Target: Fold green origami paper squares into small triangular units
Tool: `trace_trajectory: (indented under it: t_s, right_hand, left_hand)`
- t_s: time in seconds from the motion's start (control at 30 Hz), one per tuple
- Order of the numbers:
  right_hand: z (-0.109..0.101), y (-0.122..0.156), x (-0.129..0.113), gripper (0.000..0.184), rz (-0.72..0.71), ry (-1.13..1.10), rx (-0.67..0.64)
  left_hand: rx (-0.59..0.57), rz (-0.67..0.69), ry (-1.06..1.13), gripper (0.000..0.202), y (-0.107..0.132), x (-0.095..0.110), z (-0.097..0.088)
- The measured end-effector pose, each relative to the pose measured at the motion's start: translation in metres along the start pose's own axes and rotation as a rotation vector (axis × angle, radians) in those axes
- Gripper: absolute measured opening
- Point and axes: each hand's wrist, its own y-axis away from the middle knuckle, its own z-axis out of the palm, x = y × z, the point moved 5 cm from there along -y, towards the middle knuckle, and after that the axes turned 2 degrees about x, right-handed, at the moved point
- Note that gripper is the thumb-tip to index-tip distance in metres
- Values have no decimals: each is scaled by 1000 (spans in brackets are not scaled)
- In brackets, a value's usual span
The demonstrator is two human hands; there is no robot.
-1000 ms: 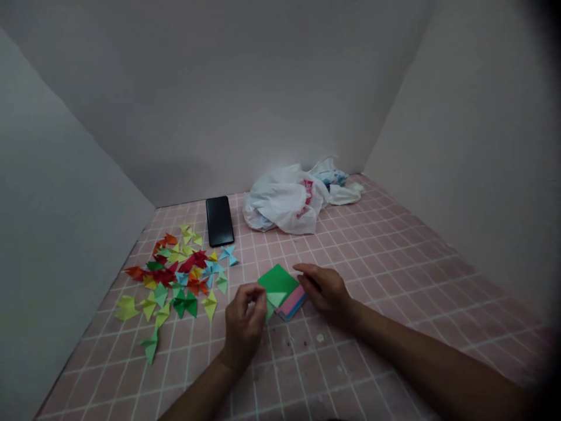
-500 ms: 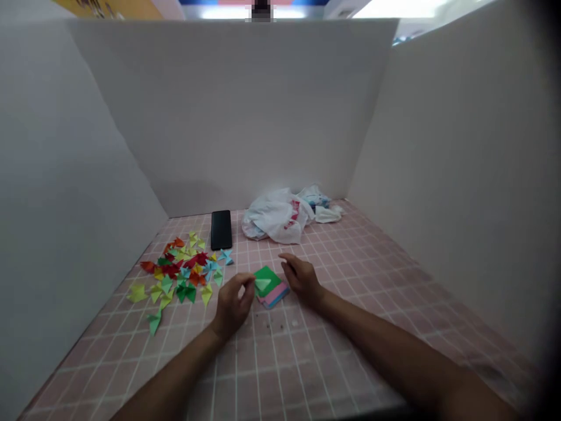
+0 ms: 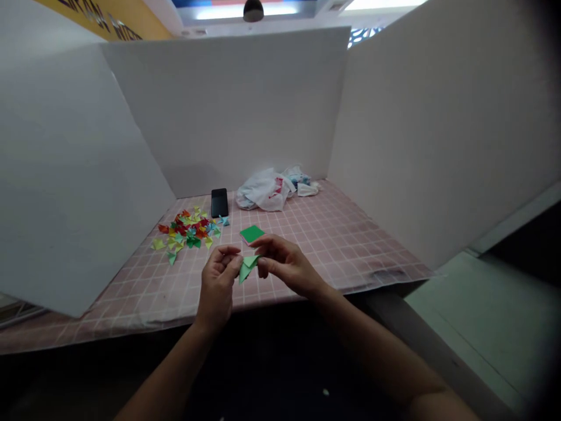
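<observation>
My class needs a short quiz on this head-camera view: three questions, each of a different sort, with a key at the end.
1. Multiple choice: What colour is the folded paper between the left hand and the right hand?
A) red
B) light green
C) blue

2. True or false: In the picture, the black smartphone lies to the right of the white plastic bag.

3. Fill in: The many-coloured origami pieces lie clustered on the ____ side of the pink grid-patterned tablecloth.

Key:
1. B
2. False; it lies to the left.
3. left
</observation>
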Motion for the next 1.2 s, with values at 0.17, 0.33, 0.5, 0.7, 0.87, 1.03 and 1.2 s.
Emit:
trace_trajectory:
  t_s: [0.17, 0.33, 0.5, 0.7, 0.87, 1.03, 1.2]
  right_hand:
    - [15, 38, 7, 18, 37, -88, 101]
    - [19, 51, 18, 14, 91, -119, 159]
    - [19, 58, 21, 12, 116, -99, 174]
    - [18, 67, 15, 9, 104, -28, 206]
    - [16, 75, 10, 3, 73, 63, 204]
    - [13, 81, 13, 7, 43, 67, 194]
    - [9, 84, 19, 12, 27, 25, 203]
  left_hand:
    - [6, 45, -37, 18, 34, -6, 1]
    - [-22, -115, 29, 23, 50, -22, -3]
    - [-62, -117, 24, 21, 60, -26, -7]
    - [-101, -136, -60, 18, 66, -24, -8]
    - [-97, -108, -87, 10, 69, -23, -4]
    - [-36, -75, -57, 13, 72, -24, 0]
    - [-16, -127, -5, 15, 74, -27, 5]
